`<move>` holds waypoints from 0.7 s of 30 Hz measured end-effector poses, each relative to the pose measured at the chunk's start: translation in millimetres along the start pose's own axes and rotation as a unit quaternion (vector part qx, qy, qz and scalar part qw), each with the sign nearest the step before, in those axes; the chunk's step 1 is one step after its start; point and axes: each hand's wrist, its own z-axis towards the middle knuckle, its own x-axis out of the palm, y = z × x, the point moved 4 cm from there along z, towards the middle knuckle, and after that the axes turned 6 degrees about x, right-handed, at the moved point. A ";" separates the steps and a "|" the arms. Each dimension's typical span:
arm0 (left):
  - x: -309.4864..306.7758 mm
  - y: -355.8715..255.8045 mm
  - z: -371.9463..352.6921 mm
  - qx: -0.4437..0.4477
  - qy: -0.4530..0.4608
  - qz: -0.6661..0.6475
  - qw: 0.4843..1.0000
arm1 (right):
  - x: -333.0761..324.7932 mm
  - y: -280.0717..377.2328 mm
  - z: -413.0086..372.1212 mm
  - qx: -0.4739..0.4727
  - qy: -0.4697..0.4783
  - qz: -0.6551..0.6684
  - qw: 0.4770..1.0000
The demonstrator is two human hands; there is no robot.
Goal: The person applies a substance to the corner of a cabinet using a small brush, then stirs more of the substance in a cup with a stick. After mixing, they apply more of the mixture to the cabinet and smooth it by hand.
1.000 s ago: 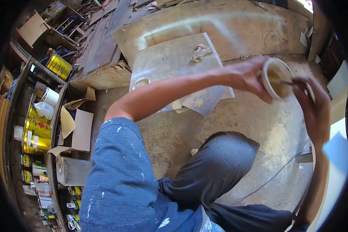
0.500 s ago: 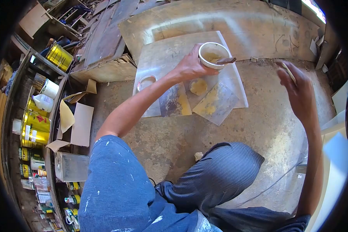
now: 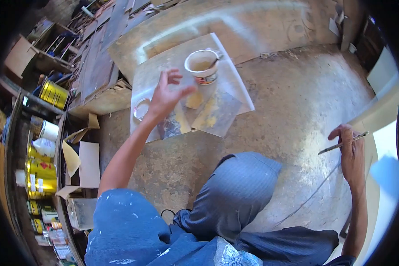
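Left hand (image 3: 166,95): fingers spread and holding nothing, raised over the pale sheet (image 3: 235,86) at 11 o'clock in the view. The white cup (image 3: 202,66) stands upright on that sheet just beside the fingertips, at 2 o'clock of the hand, with a stick (image 3: 215,59) leaning inside against its rim. Right hand (image 3: 351,150): at 3 o'clock, well apart from the cup, fingers pinched on a thin tool (image 3: 330,150) that slants from 8 to 2 o'clock. Surroundings: round lid (image 3: 142,110) on the sheet at 8 o'clock of the left hand; yellow tins (image 3: 39,170) shelved at 9 o'clock.
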 end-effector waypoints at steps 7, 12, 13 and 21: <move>17.9 1.8 -41.2 0.067 0.048 0.165 0.983 | -11.3 -45.0 -45.1 0.059 0.093 0.074 0.991; 16.8 4.8 -41.8 0.041 0.032 0.114 0.992 | -22.5 -70.0 -71.6 0.048 0.090 0.054 0.993; 15.8 3.9 -39.5 0.053 0.012 0.092 0.994 | -25.7 -74.1 -73.2 0.048 0.084 0.062 0.993; 23.5 -113.9 -44.9 0.022 0.057 -0.075 0.995 | -59.2 -102.8 -77.7 0.052 0.134 0.115 0.983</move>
